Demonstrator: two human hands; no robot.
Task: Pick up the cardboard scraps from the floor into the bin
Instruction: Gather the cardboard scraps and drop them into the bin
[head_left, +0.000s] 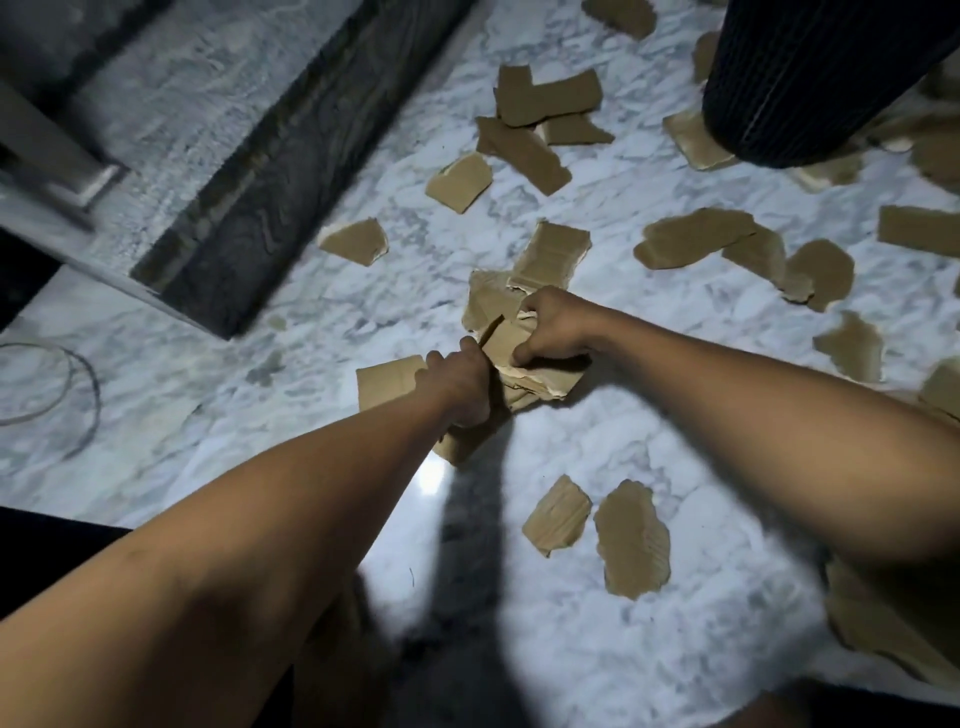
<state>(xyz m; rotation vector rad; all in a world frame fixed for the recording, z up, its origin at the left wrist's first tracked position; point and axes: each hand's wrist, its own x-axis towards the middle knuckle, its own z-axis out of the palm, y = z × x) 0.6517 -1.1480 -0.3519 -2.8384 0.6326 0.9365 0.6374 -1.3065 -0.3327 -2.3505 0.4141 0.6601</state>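
Observation:
Several torn brown cardboard scraps lie scattered over the white marble floor (597, 447). Both hands meet at the middle of the view over a stack of scraps (524, 374). My left hand (460, 384) grips the stack's left side, and my right hand (553, 325) is closed on its top and right edge. A flat scrap (384, 382) lies partly under my left wrist. The dark ribbed bin (800, 78) stands at the top right, well beyond both hands. Two scraps (631, 538) lie close to me on the right.
A dark stone threshold strip (291, 171) runs diagonally at upper left beside a door frame (47, 171). A thin wire loop (78, 395) lies on the floor at far left. More scraps (540, 98) crowd the floor near the bin and along the right edge.

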